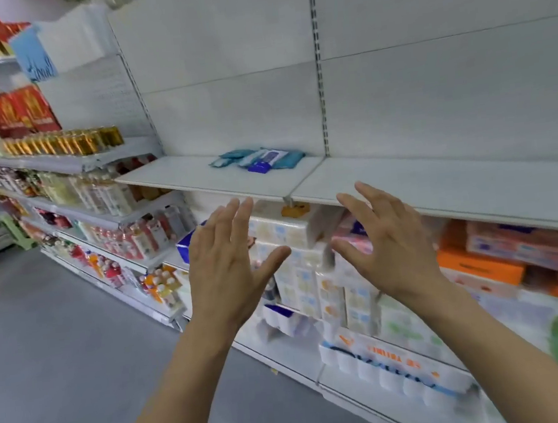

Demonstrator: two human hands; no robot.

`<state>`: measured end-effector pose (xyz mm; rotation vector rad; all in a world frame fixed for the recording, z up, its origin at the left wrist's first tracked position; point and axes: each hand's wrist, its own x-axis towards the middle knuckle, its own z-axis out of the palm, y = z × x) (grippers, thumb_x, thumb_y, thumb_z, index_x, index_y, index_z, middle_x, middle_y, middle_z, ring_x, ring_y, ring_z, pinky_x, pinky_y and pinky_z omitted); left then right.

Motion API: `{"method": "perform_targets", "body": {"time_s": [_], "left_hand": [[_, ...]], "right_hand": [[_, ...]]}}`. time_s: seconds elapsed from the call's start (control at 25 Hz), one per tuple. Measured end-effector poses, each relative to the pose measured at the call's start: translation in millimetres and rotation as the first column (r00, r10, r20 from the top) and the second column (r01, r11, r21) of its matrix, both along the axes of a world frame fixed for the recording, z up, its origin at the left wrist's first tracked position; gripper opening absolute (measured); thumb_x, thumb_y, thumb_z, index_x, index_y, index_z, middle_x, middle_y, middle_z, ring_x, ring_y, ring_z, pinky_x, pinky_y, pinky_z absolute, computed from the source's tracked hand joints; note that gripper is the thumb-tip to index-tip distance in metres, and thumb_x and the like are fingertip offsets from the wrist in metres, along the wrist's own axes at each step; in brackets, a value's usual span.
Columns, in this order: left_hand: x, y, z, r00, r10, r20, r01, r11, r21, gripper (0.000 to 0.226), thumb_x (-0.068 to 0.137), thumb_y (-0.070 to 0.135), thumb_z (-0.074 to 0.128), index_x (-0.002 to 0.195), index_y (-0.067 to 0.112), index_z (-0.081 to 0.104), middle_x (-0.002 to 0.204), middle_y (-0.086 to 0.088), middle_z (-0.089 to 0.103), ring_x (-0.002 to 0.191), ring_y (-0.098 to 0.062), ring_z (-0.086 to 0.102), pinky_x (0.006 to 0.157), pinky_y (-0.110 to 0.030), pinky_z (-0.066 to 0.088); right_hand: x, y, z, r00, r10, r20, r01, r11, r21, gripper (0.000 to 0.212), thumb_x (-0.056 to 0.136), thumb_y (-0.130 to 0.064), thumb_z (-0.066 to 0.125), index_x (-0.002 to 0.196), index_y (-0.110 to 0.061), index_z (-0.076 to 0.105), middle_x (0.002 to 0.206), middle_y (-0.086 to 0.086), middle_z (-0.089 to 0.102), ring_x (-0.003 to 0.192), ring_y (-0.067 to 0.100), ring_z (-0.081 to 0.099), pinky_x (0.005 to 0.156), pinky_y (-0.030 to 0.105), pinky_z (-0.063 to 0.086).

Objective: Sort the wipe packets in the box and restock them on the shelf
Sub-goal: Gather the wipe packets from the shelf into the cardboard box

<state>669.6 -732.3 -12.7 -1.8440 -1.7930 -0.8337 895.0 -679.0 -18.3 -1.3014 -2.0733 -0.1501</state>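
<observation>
Head view: both hands (230, 268) (383, 248) empty; wipe packets (258, 160) labels unreadable.

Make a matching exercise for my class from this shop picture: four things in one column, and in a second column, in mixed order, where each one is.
Things
1. wipe packets
2. gold-capped bottles
3. orange boxes
4. left hand

Places
A. under the white shelf, towards the right
B. raised in front of the shelf edge, holding nothing
C. lying on the white shelf, near the back panel
D. in a row on a shelf of the unit further left

Pairs: 1-C, 2-D, 3-A, 4-B
</observation>
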Motion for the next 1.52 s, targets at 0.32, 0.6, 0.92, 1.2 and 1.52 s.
{"method": "perform_targets", "body": {"time_s": [0.32,0.6,0.92,1.2,1.52], "left_hand": [[-99,128,-3,0.998,0.047,0.051,-0.044,0.997,-0.059,0.076,0.089,0.068,0.041,0.147,0.019,0.033,0.145,-0.004,0.045,0.134,-0.023,0.039,0.112,-0.041,0.030],[-196,253,-18,0.996,-0.042,0.084,0.054,0.989,-0.139,0.076,0.089,0.066,0.042,0.149,0.020,0.031,0.144,-0.002,0.046,0.132,-0.022,0.041,0.110,-0.039,0.031],[-325,418,-13,0.967,-0.233,0.099,0.252,0.919,-0.302,0.079,0.087,0.066,0.039,0.151,0.020,0.027,0.150,-0.001,0.039,0.136,-0.019,0.036,0.111,-0.036,0.030],[-362,550,-31,0.868,-0.109,0.485,0.374,0.785,-0.494,0.083,0.089,0.063,0.048,0.153,0.020,0.018,0.154,-0.007,0.032,0.137,-0.028,0.034,0.108,-0.041,0.032],[-334,676,-37,0.901,0.127,0.414,0.206,0.716,-0.667,0.094,0.083,0.083,0.018,0.153,0.021,0.018,0.145,-0.013,0.046,0.131,-0.034,0.042,0.104,-0.047,0.034]], "right_hand": [[-103,141,5,0.999,0.054,0.000,-0.054,0.996,-0.077,0.059,0.092,-0.047,0.055,0.145,-0.028,0.038,0.155,0.000,0.029,0.140,0.020,0.028,0.107,0.041,0.032],[-195,249,-12,1.000,-0.003,0.014,0.006,0.977,-0.212,0.058,0.092,-0.049,0.053,0.145,-0.031,0.036,0.157,-0.006,0.021,0.142,0.014,0.018,0.105,0.037,0.034],[-305,382,-23,0.962,-0.271,0.031,0.255,0.855,-0.452,0.068,0.091,-0.057,0.050,0.149,-0.030,0.026,0.160,-0.002,0.012,0.144,0.022,0.018,0.106,0.041,0.036],[-289,472,-39,0.732,-0.681,0.023,0.548,0.569,-0.613,0.112,0.072,-0.082,0.045,0.151,-0.009,0.013,0.146,0.022,0.035,0.132,0.040,0.034,0.109,0.048,0.031],[-303,545,-41,0.727,-0.685,0.054,0.547,0.530,-0.648,0.127,0.062,-0.088,0.052,0.152,-0.013,0.001,0.149,0.019,0.030,0.137,0.036,0.026,0.111,0.046,0.025]]}}
